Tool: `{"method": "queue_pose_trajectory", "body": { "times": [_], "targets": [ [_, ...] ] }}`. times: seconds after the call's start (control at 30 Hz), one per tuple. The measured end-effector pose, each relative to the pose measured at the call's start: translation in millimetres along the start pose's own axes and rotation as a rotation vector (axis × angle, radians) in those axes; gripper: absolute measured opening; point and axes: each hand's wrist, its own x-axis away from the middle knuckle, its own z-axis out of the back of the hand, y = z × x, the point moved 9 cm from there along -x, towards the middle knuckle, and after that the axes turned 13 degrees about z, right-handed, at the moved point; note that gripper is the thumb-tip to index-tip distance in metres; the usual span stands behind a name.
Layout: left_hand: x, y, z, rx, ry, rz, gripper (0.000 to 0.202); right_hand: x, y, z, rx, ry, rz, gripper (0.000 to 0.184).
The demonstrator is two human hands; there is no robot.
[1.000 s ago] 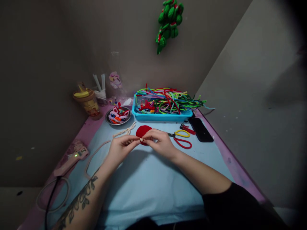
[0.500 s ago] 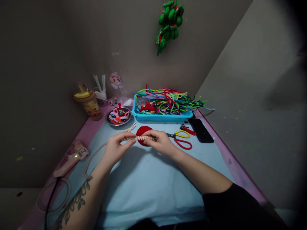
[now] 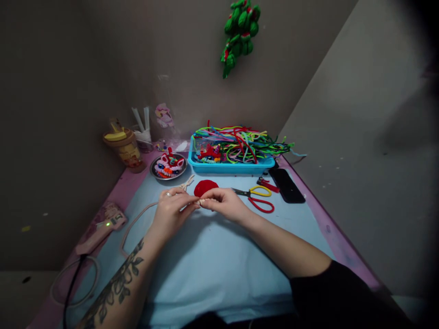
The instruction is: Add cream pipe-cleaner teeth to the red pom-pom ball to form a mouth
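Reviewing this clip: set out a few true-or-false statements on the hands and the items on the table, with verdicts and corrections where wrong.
1. The left hand and the right hand pinch a small pale piece between their fingers. True.
2. The scissors have one yellow and one red handle loop. True.
3. The black phone lies to the left of the scissors. False: the phone is to their right.
4. The blue tray holds only green strands. False: red, yellow and pink ones show too.
5. The pink corded tool shows a green light. True.
6. The metal dish is bare. False: the dish holds colourful fuzzy pieces.
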Motion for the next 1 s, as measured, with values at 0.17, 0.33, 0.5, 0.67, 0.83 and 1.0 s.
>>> {"method": "queue_pose_trajectory", "body": {
  "times": [0.17, 0.33, 0.5, 0.67, 0.83, 1.0],
  "targets": [
    [-2, -13, -5.8, 0.208, -0.083, 0.197, 0.014, 2, -9, 7, 0.071, 0.111, 0.130, 0.019],
    [0, -30, -11.1, 0.388, -0.201, 0.509, 0.018, 8, -41, 11, 0.235, 0.191, 0.447, 0.004],
    [3, -38, -18.0, 0.483, -0.271, 0.615, 0.022, 17, -65, 8, 0.381, 0.181, 0.696, 0.013],
    [10, -51, -30.6, 0.623, -0.334, 0.709, 0.030, 24, -75, 2, 0.522, 0.142, 0.841, 0.015],
    [9, -43, -36.0, 0.595, -0.404, 0.665, 0.028, 24, -69, -4, 0.550, 0.103, 0.853, 0.016],
    [-1, -35, -7.3, 0.373, -0.189, 0.480, 0.023, 8, -46, 6, 0.428, 0.087, 0.547, 0.020]
  ]
}}
